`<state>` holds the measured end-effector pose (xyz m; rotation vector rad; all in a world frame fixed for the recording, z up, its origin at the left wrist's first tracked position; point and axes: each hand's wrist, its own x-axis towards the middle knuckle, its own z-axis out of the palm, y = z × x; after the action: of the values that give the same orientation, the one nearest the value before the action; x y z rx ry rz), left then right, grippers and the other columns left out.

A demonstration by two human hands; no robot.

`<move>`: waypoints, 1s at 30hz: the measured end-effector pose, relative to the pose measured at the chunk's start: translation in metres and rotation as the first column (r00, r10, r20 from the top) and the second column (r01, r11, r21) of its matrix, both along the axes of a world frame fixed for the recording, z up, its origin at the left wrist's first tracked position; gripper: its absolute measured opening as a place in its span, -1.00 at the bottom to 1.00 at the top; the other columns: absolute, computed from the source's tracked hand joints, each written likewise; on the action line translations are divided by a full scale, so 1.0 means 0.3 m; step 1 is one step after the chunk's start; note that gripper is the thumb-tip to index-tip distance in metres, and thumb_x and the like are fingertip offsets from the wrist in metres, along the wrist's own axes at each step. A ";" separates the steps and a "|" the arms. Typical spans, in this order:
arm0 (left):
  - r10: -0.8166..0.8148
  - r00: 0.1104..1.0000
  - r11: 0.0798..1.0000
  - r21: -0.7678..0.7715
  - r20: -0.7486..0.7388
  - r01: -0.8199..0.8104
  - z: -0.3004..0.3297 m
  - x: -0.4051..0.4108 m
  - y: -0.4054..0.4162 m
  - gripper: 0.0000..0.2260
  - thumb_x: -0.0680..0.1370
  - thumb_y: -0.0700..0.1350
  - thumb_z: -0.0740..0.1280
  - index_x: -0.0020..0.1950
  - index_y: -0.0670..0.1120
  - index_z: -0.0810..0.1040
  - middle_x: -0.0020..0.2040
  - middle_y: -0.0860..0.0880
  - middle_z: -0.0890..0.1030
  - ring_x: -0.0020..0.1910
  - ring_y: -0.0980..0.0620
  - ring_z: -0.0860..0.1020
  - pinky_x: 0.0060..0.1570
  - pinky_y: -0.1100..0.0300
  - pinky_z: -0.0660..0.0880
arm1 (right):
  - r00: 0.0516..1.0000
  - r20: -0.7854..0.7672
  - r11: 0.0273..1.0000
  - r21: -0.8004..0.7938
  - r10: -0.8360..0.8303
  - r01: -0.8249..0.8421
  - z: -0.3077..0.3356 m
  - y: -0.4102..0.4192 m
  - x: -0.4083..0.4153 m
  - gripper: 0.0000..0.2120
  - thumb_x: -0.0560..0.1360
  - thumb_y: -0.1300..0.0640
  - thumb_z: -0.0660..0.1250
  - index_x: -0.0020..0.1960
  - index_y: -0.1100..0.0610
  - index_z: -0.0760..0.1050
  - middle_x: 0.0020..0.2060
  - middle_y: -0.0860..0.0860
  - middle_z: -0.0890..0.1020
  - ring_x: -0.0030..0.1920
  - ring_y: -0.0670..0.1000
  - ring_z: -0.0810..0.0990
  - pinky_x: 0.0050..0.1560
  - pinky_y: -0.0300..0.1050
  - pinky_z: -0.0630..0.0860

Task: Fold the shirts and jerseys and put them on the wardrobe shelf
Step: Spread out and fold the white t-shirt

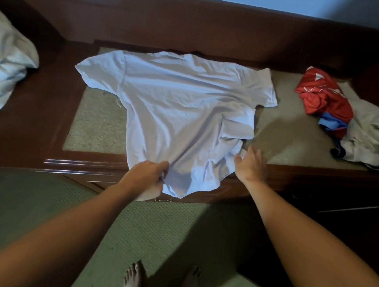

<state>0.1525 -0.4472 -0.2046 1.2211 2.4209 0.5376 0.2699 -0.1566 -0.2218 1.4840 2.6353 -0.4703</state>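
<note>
You stood before a dark reddish-brown wooden unit (75,162) with a glossy moulded front edge and a beige inset panel (95,123) in its top. Behind it ran a raised wooden back (192,24), and above that a pale blue wall (283,1). Greenish textured carpet (166,231) covered the floor. The light was dim.

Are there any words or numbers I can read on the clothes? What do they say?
No text here can be read.
red jersey: white marks and a white triangle, too crumpled and blurred to read.
white T-shirt: plain on the side showing, no print visible.
Pale clothes beside the jersey: no writing visible.
</note>
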 end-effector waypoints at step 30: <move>0.107 0.972 0.959 -0.236 -0.209 -0.157 -0.031 0.006 -0.097 -0.79 0.61 -0.01 0.21 0.12 -0.05 0.57 0.10 -0.08 0.60 0.07 -0.15 0.57 -0.10 0.03 0.46 | 0.999 -0.036 0.993 0.109 0.040 -0.036 -0.035 -0.135 0.252 -0.78 0.64 0.05 0.25 0.25 0.06 0.47 0.22 0.12 0.49 0.20 0.21 0.53 0.05 0.13 0.57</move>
<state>0.1544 -0.4763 -0.2137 1.0516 2.6502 0.1423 0.3455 -0.1972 -0.2323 1.4652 2.7543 -0.3613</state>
